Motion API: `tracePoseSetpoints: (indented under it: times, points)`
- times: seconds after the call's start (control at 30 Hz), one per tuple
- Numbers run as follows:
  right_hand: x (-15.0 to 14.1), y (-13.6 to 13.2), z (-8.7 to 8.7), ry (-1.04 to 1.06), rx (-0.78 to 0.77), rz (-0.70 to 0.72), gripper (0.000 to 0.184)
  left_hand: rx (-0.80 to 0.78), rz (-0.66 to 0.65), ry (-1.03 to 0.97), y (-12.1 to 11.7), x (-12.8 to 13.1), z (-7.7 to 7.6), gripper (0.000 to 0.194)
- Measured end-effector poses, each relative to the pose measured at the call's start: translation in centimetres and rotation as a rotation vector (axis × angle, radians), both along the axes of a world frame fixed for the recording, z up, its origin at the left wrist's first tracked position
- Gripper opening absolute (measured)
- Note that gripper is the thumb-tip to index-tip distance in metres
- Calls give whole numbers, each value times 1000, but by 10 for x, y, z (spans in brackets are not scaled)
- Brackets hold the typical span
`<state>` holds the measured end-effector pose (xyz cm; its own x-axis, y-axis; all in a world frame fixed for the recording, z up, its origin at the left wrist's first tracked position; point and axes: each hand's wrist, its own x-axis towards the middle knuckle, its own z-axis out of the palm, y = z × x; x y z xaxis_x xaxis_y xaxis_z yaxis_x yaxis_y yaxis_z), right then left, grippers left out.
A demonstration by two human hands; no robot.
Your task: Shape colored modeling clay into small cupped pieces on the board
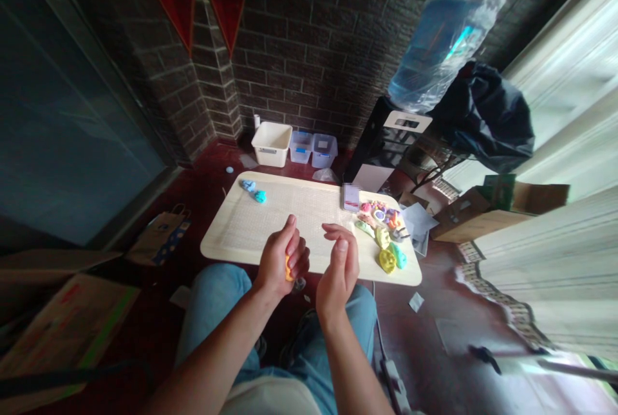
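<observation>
My left hand [280,258] is curled round a small orange lump of modelling clay [288,269] above the near edge of a pale tray table [270,222]. Just to its right, my right hand [339,260] hangs open with loosely curved fingers and nothing in it. Yellow and green clay lumps [389,254] lie on the table's right end, behind them a cluster of small coloured moulds and clay bits [379,212]. Two blue clay pieces [255,191] rest at the far left corner.
A small rectangular packet [351,196] lies at the table's far edge. On the floor behind stand a white bin [271,143] and two clear boxes [312,148]. A water dispenser with a blue bottle [434,48] stands right, cardboard boxes [58,325] left.
</observation>
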<state>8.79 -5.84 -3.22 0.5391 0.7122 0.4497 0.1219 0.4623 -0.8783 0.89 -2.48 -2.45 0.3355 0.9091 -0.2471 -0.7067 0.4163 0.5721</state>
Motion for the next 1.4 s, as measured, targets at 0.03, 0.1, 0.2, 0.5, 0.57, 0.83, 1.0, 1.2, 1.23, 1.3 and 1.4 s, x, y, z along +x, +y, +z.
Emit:
tracePoseSetpoints:
  times: [0.03, 0.1, 0.2, 0.5, 0.57, 0.83, 1.0, 1.2, 1.23, 1.3, 1.4]
  points:
    - [0, -2, -1, -54, -1, 20, 26, -28, -30, -22, 1, -2, -1, 60]
    - [0, -5, -1, -175, -8, 74, 27, -86, -70, -45, 3, -4, -3, 58]
    - [-2, -6, 2, -307, -40, 142, 31, -142, -63, -30, 2, -4, -6, 42]
    - [-28, -9, -7, -136, -96, 206, 35, -256, 68, -55, 0, 4, 0, 44]
    - [-30, -6, -9, -13, -130, 155, 30, -291, 205, -38, 1, 8, 0, 35]
    - [-15, 12, -3, 413, -306, 325, 55, -250, 224, -145, -10, 19, -5, 22]
    - [-6, 15, -9, 463, -337, 368, 55, -243, 154, -171, -17, 16, -8, 24]
    - [-6, 14, 2, 70, -351, 359, 46, -42, 251, -76, -25, 21, -11, 34]
    - [-7, 13, 5, -11, -308, 307, 39, 18, 280, -48, -28, 23, -11, 36]
    - [-8, 13, 7, -107, -229, 166, 30, 152, 315, 24, -35, 26, -11, 40]
    - [-9, 13, 7, -57, -217, -43, 31, 299, 373, 251, -44, 26, -12, 38]
